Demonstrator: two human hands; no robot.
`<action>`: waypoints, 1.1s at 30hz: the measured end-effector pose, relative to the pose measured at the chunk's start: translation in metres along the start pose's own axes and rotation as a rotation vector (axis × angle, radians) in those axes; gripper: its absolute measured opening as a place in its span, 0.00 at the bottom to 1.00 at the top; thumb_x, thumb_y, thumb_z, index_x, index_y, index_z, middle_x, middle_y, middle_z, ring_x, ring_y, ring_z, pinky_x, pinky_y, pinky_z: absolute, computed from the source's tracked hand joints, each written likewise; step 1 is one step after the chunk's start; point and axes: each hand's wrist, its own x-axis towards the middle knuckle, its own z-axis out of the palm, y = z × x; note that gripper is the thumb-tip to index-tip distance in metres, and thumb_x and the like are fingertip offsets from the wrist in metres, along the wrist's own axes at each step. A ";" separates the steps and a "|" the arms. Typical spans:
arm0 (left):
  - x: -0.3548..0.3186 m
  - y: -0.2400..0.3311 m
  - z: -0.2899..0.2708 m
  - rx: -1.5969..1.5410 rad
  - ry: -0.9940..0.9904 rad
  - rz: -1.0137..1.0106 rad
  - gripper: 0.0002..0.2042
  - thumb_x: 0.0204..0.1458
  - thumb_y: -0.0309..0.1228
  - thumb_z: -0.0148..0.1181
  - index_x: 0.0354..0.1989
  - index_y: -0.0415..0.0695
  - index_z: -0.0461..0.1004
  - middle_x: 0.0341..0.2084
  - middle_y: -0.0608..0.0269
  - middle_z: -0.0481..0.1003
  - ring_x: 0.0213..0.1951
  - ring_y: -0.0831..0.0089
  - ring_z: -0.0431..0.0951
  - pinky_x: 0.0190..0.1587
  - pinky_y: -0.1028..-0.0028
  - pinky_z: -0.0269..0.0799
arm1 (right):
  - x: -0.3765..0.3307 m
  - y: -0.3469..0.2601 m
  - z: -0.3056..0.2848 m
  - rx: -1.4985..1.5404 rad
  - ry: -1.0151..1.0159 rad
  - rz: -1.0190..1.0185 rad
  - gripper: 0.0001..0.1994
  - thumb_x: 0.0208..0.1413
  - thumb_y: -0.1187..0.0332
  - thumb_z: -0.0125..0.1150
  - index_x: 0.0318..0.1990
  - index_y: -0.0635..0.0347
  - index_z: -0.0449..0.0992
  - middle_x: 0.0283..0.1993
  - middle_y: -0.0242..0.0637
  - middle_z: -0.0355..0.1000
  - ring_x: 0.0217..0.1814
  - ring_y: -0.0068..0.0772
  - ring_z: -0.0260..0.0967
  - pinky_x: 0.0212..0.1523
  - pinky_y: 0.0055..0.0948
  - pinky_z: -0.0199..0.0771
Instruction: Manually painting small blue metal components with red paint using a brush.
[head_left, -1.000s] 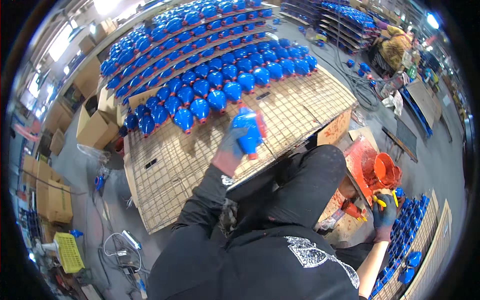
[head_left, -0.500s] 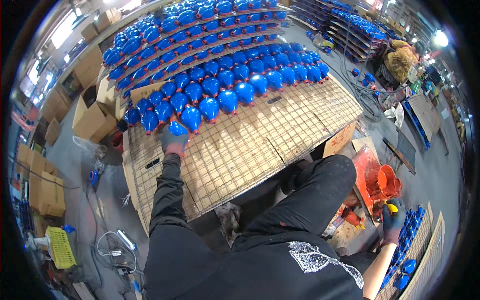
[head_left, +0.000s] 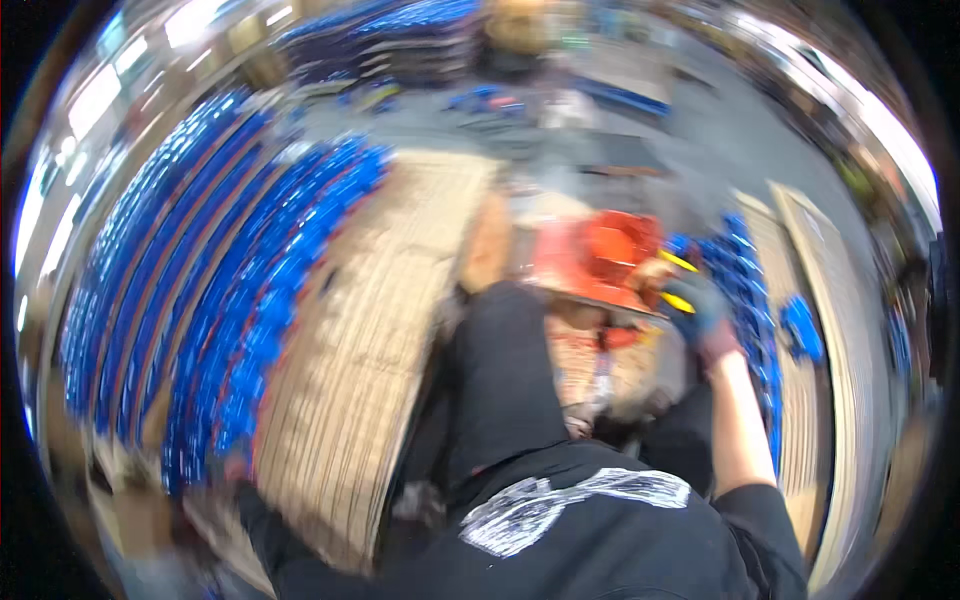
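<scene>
While a board [head_left: 350, 330] on the left is holding blue bulby things [head_left: 270, 310], a red tub [head_left: 612, 245] is sitting right; left hand [head_left: 232, 468] is looking blurry by the nearest ones, can't tell its grip, right hand [head_left: 704, 308] is clutching a yellow-handled tool [head_left: 677, 302].

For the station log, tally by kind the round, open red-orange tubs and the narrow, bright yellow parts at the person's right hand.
Round, open red-orange tub: 1
Narrow, bright yellow parts at the dark-gloved right hand: 2
Total: 3
</scene>
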 end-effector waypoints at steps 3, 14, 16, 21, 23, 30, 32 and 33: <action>0.005 0.065 0.004 -0.184 0.004 0.184 0.30 0.44 0.42 0.66 0.56 0.41 0.67 0.49 0.50 0.71 0.48 0.59 0.73 0.48 0.66 0.70 | -0.015 0.015 -0.014 -0.171 -0.043 0.059 0.11 0.50 0.69 0.64 0.42 0.49 0.78 0.40 0.39 0.75 0.46 0.46 0.73 0.49 0.38 0.71; -0.091 0.330 0.018 -0.786 -0.511 0.726 0.21 0.53 0.38 0.63 0.50 0.37 0.72 0.45 0.58 0.74 0.42 0.70 0.75 0.39 0.74 0.73 | -0.117 0.078 -0.080 -0.206 0.264 0.470 0.18 0.54 0.71 0.58 0.53 0.41 0.76 0.36 0.36 0.76 0.38 0.35 0.75 0.37 0.30 0.75; -0.121 0.383 0.021 -0.859 -0.640 0.793 0.19 0.54 0.37 0.62 0.50 0.37 0.73 0.44 0.59 0.74 0.41 0.72 0.76 0.37 0.75 0.73 | -0.144 0.101 -0.096 -0.286 0.380 0.490 0.18 0.54 0.74 0.57 0.52 0.42 0.77 0.35 0.34 0.74 0.35 0.32 0.74 0.35 0.27 0.75; -0.232 0.498 0.022 -0.901 -0.877 0.871 0.20 0.56 0.34 0.60 0.53 0.35 0.70 0.45 0.58 0.74 0.45 0.70 0.76 0.41 0.77 0.74 | -0.207 0.157 -0.124 -0.475 0.399 0.860 0.14 0.52 0.73 0.56 0.46 0.45 0.75 0.34 0.37 0.74 0.40 0.41 0.73 0.39 0.34 0.74; -0.277 0.533 0.022 -1.139 -1.004 0.889 0.14 0.54 0.28 0.56 0.47 0.35 0.73 0.35 0.56 0.76 0.36 0.71 0.76 0.35 0.73 0.74 | -0.219 0.182 -0.131 -0.506 0.427 0.934 0.14 0.52 0.72 0.56 0.47 0.45 0.75 0.35 0.39 0.74 0.43 0.44 0.72 0.41 0.38 0.72; -0.395 0.619 0.031 -1.081 -1.350 1.025 0.19 0.54 0.32 0.59 0.53 0.35 0.70 0.42 0.53 0.75 0.45 0.66 0.77 0.45 0.72 0.76 | -0.227 0.249 -0.122 -0.654 0.196 1.245 0.18 0.49 0.63 0.60 0.50 0.42 0.71 0.44 0.42 0.72 0.45 0.48 0.73 0.40 0.45 0.75; -0.415 0.633 0.037 -1.082 -1.406 1.049 0.19 0.54 0.32 0.59 0.52 0.35 0.70 0.42 0.53 0.75 0.45 0.65 0.77 0.45 0.71 0.76 | -0.232 0.255 -0.115 -0.767 0.166 1.195 0.14 0.53 0.66 0.54 0.49 0.42 0.69 0.43 0.42 0.72 0.35 0.45 0.75 0.31 0.43 0.75; -0.422 0.638 0.039 -1.099 -1.473 1.078 0.18 0.54 0.32 0.59 0.52 0.35 0.71 0.41 0.54 0.75 0.44 0.65 0.77 0.45 0.70 0.76 | -0.235 0.257 -0.113 -0.776 0.175 1.193 0.14 0.53 0.66 0.54 0.49 0.42 0.69 0.43 0.42 0.72 0.35 0.45 0.75 0.31 0.43 0.75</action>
